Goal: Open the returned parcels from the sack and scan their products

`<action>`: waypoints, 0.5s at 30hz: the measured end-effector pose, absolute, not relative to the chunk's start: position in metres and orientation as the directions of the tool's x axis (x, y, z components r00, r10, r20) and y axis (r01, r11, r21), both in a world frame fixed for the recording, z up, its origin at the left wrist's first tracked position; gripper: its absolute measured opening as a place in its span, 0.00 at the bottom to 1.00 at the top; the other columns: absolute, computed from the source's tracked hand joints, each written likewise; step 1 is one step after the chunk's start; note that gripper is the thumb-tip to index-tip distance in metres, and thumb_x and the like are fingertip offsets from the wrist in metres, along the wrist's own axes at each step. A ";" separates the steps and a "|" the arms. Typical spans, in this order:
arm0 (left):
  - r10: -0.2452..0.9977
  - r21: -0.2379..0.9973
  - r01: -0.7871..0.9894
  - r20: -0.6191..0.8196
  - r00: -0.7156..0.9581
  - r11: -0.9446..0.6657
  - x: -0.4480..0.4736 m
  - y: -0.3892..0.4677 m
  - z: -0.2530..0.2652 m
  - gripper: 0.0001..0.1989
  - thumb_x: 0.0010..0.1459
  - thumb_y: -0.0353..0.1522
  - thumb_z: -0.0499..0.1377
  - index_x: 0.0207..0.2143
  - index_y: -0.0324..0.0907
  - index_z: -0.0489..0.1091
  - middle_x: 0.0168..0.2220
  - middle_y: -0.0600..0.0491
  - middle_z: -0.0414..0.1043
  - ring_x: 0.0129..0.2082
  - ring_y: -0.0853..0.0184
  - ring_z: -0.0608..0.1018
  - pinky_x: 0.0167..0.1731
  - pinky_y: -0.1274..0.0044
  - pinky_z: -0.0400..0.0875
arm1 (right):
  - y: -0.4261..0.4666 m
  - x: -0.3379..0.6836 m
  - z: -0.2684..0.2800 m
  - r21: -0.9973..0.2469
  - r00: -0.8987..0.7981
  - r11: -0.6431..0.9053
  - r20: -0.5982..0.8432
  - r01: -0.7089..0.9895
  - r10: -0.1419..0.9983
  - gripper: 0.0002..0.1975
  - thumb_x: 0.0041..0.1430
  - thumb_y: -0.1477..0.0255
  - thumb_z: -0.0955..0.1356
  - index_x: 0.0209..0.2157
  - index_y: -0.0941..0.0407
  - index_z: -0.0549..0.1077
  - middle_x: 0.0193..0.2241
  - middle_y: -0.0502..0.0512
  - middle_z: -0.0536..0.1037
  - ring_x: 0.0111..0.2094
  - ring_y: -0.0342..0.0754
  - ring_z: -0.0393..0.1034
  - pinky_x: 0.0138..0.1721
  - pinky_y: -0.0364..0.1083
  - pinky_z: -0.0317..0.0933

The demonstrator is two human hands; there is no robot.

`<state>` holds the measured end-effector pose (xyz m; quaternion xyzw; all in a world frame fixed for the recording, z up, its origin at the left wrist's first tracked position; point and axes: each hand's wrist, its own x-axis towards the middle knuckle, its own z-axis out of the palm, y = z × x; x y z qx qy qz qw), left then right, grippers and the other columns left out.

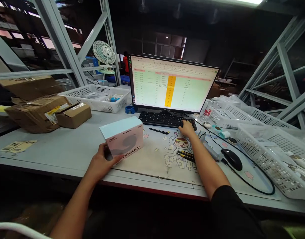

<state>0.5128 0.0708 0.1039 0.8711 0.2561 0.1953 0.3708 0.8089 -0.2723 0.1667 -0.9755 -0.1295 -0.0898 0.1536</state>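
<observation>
My left hand (100,164) grips the lower left corner of a pink and pale blue carton (125,139), thumb across its front. The carton stands tilted on the desk mat, with "beauty" printed on its face. My right hand (187,128) rests on the right end of a black keyboard (164,119), over the number keys, holding nothing, fingers spread. Behind the keyboard a monitor (172,84) shows a spreadsheet with an orange column. A black pen (158,131) lies between the carton and my right hand.
Cardboard boxes (74,115) and a white basket (100,96) stand at the left. On the right are a grey handheld scanner (209,147), a black mouse (231,159), a looping cable and white baskets (262,162). Yellow and black pens (186,155) lie near my right forearm.
</observation>
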 end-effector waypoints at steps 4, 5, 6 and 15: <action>0.594 0.757 0.307 0.131 0.794 -0.577 0.512 0.072 0.103 0.45 0.45 0.56 0.69 0.59 0.44 0.63 0.57 0.38 0.77 0.57 0.42 0.80 0.54 0.59 0.78 | -0.266 0.818 0.132 -0.280 0.946 -0.912 0.207 0.301 0.249 0.37 0.61 0.64 0.72 0.69 0.59 0.66 0.70 0.72 0.62 0.71 0.67 0.53 0.69 0.61 0.53; 0.595 0.758 0.307 0.130 0.793 -0.575 0.512 0.072 0.103 0.45 0.45 0.56 0.69 0.60 0.45 0.63 0.57 0.38 0.77 0.57 0.42 0.79 0.54 0.59 0.78 | -0.267 0.820 0.126 -0.282 0.943 -0.907 0.203 0.313 0.263 0.37 0.61 0.65 0.72 0.69 0.59 0.66 0.72 0.72 0.60 0.73 0.67 0.49 0.71 0.61 0.49; 0.597 0.757 0.309 0.131 0.792 -0.576 0.512 0.071 0.103 0.45 0.45 0.56 0.69 0.60 0.45 0.63 0.57 0.38 0.77 0.57 0.42 0.79 0.54 0.59 0.78 | -0.268 0.822 0.123 -0.286 0.941 -0.902 0.194 0.325 0.277 0.36 0.61 0.65 0.72 0.69 0.59 0.66 0.73 0.70 0.58 0.74 0.66 0.46 0.72 0.60 0.47; 0.581 0.761 0.302 0.119 0.805 -0.574 0.512 0.068 0.109 0.44 0.46 0.56 0.68 0.60 0.44 0.62 0.58 0.37 0.76 0.57 0.41 0.79 0.56 0.57 0.76 | -0.267 0.810 0.145 -0.394 0.950 -0.868 0.203 0.302 0.238 0.31 0.64 0.77 0.67 0.68 0.62 0.69 0.76 0.69 0.50 0.77 0.69 0.38 0.74 0.69 0.41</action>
